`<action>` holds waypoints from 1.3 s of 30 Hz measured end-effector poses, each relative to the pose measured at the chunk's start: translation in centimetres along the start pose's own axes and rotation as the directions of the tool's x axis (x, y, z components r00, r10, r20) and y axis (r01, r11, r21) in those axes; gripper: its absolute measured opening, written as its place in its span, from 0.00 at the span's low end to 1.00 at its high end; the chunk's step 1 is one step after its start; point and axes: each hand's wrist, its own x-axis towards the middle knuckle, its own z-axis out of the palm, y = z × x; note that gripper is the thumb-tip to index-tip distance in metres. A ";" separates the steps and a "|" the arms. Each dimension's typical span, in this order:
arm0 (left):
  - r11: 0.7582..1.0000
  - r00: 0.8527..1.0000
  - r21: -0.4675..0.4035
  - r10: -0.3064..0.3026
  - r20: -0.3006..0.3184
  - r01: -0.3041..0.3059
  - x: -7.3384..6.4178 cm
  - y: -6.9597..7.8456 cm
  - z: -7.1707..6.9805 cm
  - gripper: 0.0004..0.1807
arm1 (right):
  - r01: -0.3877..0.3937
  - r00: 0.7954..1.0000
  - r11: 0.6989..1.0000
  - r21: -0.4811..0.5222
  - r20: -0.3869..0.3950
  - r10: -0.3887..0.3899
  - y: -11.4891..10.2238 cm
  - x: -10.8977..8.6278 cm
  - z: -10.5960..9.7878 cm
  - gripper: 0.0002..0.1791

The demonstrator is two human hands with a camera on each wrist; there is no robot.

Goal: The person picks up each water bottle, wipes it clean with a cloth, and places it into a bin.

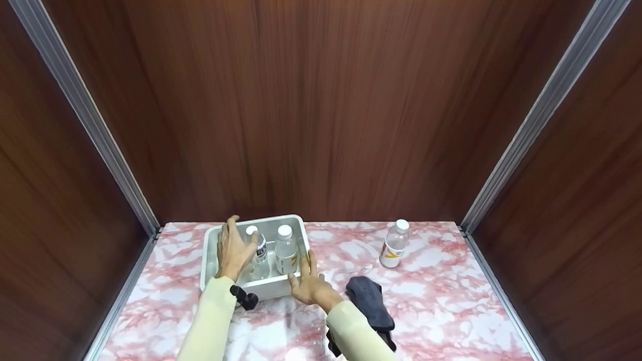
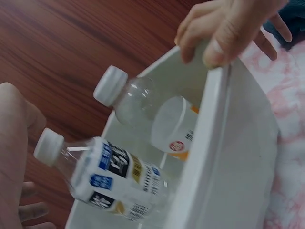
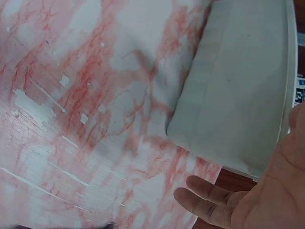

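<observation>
A pale grey plastic bin [image 1: 266, 291] holds two clear bottles with white caps. My left hand [image 1: 233, 253] reaches over the bin's left side, fingers spread, thumb beside the left bottle [image 2: 119, 174], which has a blue, black and white label. In the left wrist view a gap shows between that hand and the bottle. The right bottle [image 1: 286, 248] stands tilted in the bin, its white label marked with orange. My right hand [image 1: 312, 287] rests at the bin's near right corner, thumb and two fingers on the rim, the other two fingers extended outside.
Another clear bottle [image 1: 394, 244] stands upright to the right on the pink-and-white marbled table [image 1: 441, 301]. A dark cloth-like object [image 1: 370, 303] lies beside my right forearm. Brown wood-grain panels [image 1: 311, 125] enclose the back and sides, joined by metal corner rails.
</observation>
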 end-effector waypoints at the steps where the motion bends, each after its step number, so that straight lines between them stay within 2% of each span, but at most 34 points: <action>1: 1.000 1.000 0.005 0.012 -0.021 -0.011 0.1 0.3 -0.1 0.38 | -0.009 1.000 1.000 -0.012 0.000 0.009 0.0 0.0 -0.1 0.40; 4: 0.999 0.995 0.001 0.041 -0.090 -0.041 0.2 1.3 -0.2 0.37 | -0.029 1.000 0.999 -0.046 0.003 0.029 0.0 0.0 -0.3 0.39; 7: 0.996 0.982 -0.022 0.084 -0.169 -0.089 0.1 2.5 -0.5 0.36 | -0.004 1.000 0.999 -0.049 -0.009 0.004 0.2 0.1 -0.7 0.39; 10: 0.985 0.960 -0.049 0.148 -0.239 -0.164 -0.1 4.0 -0.5 0.34 | 0.072 0.996 0.997 0.002 -0.047 -0.071 0.5 0.4 -1.7 0.39; 13: 0.965 0.938 -0.053 0.234 -0.257 -0.255 -0.5 5.7 -0.2 0.33 | 0.156 0.981 0.985 0.072 -0.126 -0.146 1.2 0.5 -3.3 0.37; 16: 0.941 0.920 -0.053 0.314 -0.234 -0.334 -1.3 7.3 0.3 0.33 | 0.227 0.949 0.969 0.102 -0.247 -0.196 2.7 0.6 -4.7 0.33; 20: 0.909 0.900 -0.074 0.391 -0.193 -0.410 -2.8 9.2 1.3 0.31 | 0.233 0.914 0.970 0.068 -0.356 -0.194 4.9 0.0 -5.8 0.29; 22: 0.896 0.892 -0.084 0.418 -0.174 -0.436 -3.5 9.8 1.7 0.31 | 0.210 0.911 0.976 0.056 -0.375 -0.174 6.0 -0.5 -5.9 0.28; 26: 0.874 0.875 -0.094 0.462 -0.144 -0.476 -4.8 10.6 2.8 0.30 | 0.141 0.919 0.990 0.018 -0.375 -0.124 8.0 -1.6 -5.4 0.28; 31: 0.865 0.869 -0.099 0.483 -0.106 -0.492 -6.3 11.1 4.3 0.31 | 0.067 0.935 0.997 -0.039 -0.346 -0.076 10.1 -2.9 -3.9 0.32; 39: 0.838 0.845 -0.120 0.534 -0.023 -0.533 -9.3 11.4 6.6 0.30 | -0.063 0.975 0.998 -0.025 -0.214 0.056 13.4 -5.1 -1.5 0.40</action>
